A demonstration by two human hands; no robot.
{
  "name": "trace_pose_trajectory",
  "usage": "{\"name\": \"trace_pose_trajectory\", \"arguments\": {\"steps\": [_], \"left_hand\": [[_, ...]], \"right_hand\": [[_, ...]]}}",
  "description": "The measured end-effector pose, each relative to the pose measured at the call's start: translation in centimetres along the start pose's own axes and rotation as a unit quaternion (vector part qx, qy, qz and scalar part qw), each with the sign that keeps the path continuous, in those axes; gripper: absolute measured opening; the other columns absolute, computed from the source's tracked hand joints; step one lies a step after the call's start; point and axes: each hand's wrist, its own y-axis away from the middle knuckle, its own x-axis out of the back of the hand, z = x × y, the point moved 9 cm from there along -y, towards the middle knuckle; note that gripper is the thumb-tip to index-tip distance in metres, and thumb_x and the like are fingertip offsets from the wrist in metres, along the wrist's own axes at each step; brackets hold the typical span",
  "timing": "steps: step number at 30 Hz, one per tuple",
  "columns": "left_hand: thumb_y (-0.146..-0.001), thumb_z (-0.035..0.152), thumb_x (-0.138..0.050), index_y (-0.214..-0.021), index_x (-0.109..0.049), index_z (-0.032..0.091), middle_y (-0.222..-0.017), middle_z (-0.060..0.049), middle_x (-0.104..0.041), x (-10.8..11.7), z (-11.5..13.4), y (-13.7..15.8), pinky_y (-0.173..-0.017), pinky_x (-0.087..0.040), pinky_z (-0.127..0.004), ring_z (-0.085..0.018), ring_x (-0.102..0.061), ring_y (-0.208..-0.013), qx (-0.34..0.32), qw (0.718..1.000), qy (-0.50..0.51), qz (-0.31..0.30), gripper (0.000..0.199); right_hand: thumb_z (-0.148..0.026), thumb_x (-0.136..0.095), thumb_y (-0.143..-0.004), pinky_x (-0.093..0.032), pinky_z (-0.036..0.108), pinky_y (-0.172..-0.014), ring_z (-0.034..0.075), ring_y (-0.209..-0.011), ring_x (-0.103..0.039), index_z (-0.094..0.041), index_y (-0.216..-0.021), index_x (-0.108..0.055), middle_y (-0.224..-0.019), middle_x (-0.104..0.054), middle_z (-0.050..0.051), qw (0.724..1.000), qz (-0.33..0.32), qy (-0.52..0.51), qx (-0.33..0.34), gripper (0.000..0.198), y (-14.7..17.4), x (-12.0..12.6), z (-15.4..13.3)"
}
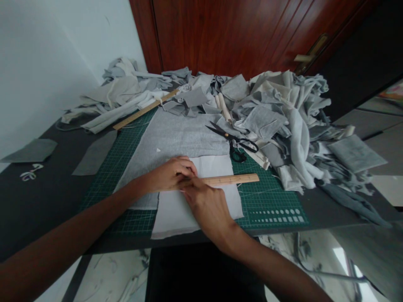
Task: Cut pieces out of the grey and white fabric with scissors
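A wooden ruler (233,179) lies across a white piece of cloth (179,214). My left hand (173,173) is over the ruler's left part, fingers bent and pressing on it. Close against it, my right hand (208,203) is closed in a pinch at the ruler's edge; whatever sits between those fingertips is hidden. Under the white cloth spreads a larger grey cloth (185,132), with a tiny white chip (158,149) on it. Black-handled scissors (231,137) rest at the grey cloth's right edge, blades apart.
A green cutting mat (270,197) covers the table's middle. Heaped grey and white cloth scraps (267,113) line the back and right. A second wooden ruler (145,110) slants at back left. Grey cut pieces (96,153) and a small white cord (30,173) lie left.
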Motion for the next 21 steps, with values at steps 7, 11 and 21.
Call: {"name": "trace_pose_trajectory", "arguments": {"steps": [7, 11, 21], "left_hand": [[-0.101, 0.013, -0.052, -0.1, -0.082, 0.029, -0.097, -0.002, -0.077, -0.1, -0.8, 0.1, -0.093, -0.043, -0.033, -0.015, -0.065, -0.09, 0.024, 1.0, 0.0, -0.009, 0.034], [-0.103, 0.02, -0.053, -0.105, -0.08, 0.027, -0.099, -0.003, -0.077, 0.0, -0.2, 0.1, -0.093, -0.044, -0.034, -0.017, -0.065, -0.092, 0.037, 0.999, 0.003, -0.008, 0.028], [-0.097, 0.034, -0.063, -0.135, -0.063, 0.024, -0.119, -0.008, -0.068, -0.7, 0.9, 0.6, -0.104, -0.041, -0.038, -0.025, -0.059, -0.113, 0.045, 0.988, -0.132, -0.067, 0.039]], "right_hand": [[-0.029, -0.057, -0.103, -0.033, 0.026, -0.049, 0.012, -0.064, -0.067, -0.024, -0.1, -0.076, -0.102, -0.074, 0.003, 0.996, 0.041, 0.056, -0.053, 0.021, 3.6, 2.5, 7.9], [-0.036, -0.056, -0.102, -0.043, 0.028, -0.058, 0.015, -0.068, -0.066, -0.025, -0.1, -0.078, -0.099, -0.074, 0.004, 0.991, 0.105, 0.002, -0.086, 0.024, 5.0, 5.7, 13.6], [-0.038, -0.062, -0.094, -0.05, 0.028, -0.068, 0.016, -0.069, -0.063, -0.016, -0.119, -0.072, -0.099, -0.078, 0.007, 0.953, 0.125, -0.26, -0.091, 0.035, -1.4, 4.9, 18.2]]}}
